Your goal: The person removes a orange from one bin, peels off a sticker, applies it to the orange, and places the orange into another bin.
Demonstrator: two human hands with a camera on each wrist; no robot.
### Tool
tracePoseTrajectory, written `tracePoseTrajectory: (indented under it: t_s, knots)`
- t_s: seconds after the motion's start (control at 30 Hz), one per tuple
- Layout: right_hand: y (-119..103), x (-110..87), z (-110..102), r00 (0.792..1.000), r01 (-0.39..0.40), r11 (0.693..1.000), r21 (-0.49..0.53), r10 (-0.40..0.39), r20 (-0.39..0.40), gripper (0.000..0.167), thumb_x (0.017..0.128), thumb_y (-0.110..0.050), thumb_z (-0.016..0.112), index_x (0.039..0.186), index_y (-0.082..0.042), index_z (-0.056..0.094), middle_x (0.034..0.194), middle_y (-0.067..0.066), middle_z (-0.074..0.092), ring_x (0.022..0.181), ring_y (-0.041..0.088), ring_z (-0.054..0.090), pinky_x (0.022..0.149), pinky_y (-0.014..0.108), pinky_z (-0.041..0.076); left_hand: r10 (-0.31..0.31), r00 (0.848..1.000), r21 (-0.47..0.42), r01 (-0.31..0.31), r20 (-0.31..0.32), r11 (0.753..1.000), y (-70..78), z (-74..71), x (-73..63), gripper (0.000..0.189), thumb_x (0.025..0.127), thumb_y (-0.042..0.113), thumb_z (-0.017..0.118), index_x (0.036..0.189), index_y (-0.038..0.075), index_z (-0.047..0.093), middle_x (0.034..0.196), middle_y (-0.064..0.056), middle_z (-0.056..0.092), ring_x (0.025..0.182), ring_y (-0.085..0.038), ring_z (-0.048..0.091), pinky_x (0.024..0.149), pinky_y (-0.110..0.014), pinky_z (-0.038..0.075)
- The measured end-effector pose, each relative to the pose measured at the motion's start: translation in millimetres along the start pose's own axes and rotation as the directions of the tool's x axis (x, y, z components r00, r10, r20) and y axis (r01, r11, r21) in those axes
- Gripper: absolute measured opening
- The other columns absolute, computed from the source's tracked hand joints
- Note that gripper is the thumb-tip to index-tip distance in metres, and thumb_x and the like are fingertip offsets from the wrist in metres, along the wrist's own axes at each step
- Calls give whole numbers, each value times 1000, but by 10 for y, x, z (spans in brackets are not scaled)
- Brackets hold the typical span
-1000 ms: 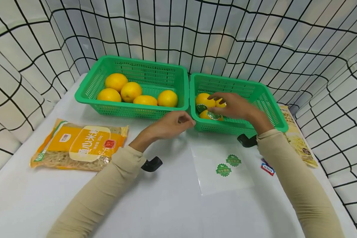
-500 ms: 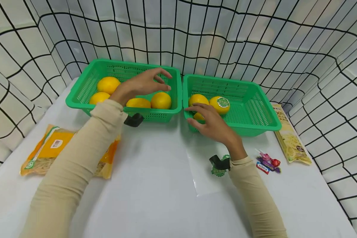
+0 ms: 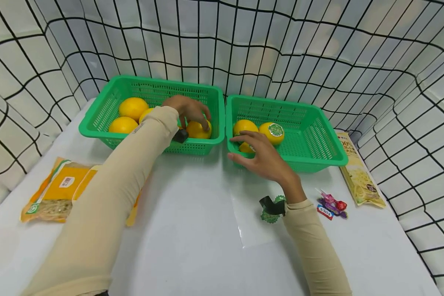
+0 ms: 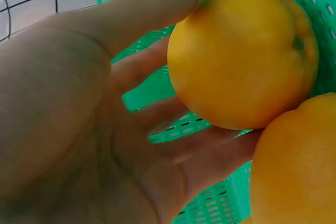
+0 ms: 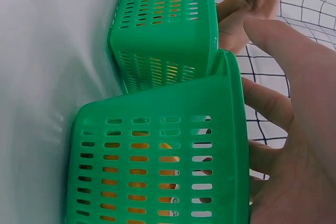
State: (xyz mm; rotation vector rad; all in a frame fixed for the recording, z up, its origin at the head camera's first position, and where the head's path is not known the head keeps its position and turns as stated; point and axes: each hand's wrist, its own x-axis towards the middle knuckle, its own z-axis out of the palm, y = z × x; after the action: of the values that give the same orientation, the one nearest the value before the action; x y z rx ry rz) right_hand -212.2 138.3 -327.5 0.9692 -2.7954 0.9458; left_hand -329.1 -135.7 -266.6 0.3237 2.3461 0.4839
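1. Black netting (image 3: pixel 179 37) stands behind a white-covered table (image 3: pixel 192 255), in the head view.
2. Two green plastic baskets with pierced walls are side by side: the left basket (image 3: pixel 192 149) and the right basket (image 3: pixel 311 133).
3. Inside the left basket, the left hand (image 3: pixel 188 109) holds a round orange-yellow fruit (image 3: pixel 197 130) near the right end; its fingers are bent round it. Other such fruits (image 3: pixel 133 107) lie more to the left.
4. The right hand (image 3: pixel 264 160) is at the near left corner of the right basket, fingers half spread, beside three yellow fruits (image 3: pixel 274 132); one shows a green round sticker.
5. Below it lies a clear sheet (image 3: pixel 249 230) with green stickers, and next to this, small wrapped candies (image 3: pixel 333 205). An orange noodle packet (image 3: pixel 55 193) is partly under the left sleeve; a long yellow packet (image 3: pixel 364 181) lies at right.
6. From the left wrist, the thumb touches the held fruit, and the fingers pass behind it. A second fruit (image 4: pixel 296 166) touches it.
7. From the right wrist, thumb and fingers are apart, near the basket rim; I cannot tell if they touch it.
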Motion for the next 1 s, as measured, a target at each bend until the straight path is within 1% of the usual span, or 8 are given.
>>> tracePoseTrajectory:
  t_s: [0.13,0.27,0.4,0.63,0.7,0.8,0.93,1.0]
  knots:
    - [-16,-6,-8,1000,4,1000,-3,-4,-9,50,99,-44,76,141,-19,67,157,5,52,150,30,40,123,54,35,-57,998,77,57,5,995,42,10,16,66,102,43,66,161,29,41,162,-21,37,125,-39,61,100,-44,56]
    - [-18,-9,-8,1000,3,1000,-4,-3,-10,50,99,-44,76,141,-19,67,155,4,55,149,30,41,122,53,36,-50,999,87,49,11,995,52,34,39,63,101,42,66,158,27,42,160,-19,37,124,-38,60,97,-43,57]
    - [-12,-11,-1,1000,2,1000,-1,-2,-7,50,99,-44,76,142,-18,67,154,5,57,148,31,42,122,53,36,-1,1000,85,1,5,996,51,39,51,58,101,39,64,153,22,42,161,-17,34,131,-36,53,98,-43,59]
    - [5,-33,7,1000,-12,1000,8,12,-4,51,99,-43,76,142,-17,67,158,7,52,150,32,40,123,55,36,117,986,-88,-128,-118,988,-6,8,-96,63,100,30,67,153,16,36,150,-18,40,123,-34,57,97,-48,60]
    - [13,-37,6,1000,-12,1000,14,12,-6,50,99,-42,76,142,-16,67,158,7,51,150,32,40,123,55,36,153,973,-138,-178,-171,974,-45,4,-189,65,100,31,68,154,16,35,150,-18,40,118,-33,59,98,-48,60]
    - [29,-31,-5,1000,4,1000,30,-4,-10,49,100,-38,76,141,-13,67,157,9,53,149,32,42,123,55,36,205,941,-190,-261,-271,946,-106,33,-383,65,100,35,69,155,20,37,153,-16,34,115,-33,57,99,-45,57]
    - [52,-17,-38,1000,22,999,40,-21,-20,48,101,-36,75,140,-12,67,156,10,54,148,31,45,122,54,37,265,868,-226,-383,-419,896,-155,204,-692,62,100,40,70,153,25,42,155,-11,27,123,-33,49,101,-45,50]
    - [63,-18,-58,1000,17,999,41,-16,-21,47,101,-36,74,141,-13,67,155,10,55,148,30,45,122,54,37,304,833,-260,-455,-461,852,-160,374,-820,61,99,37,71,152,26,43,156,-10,30,125,-33,48,101,-46,49]
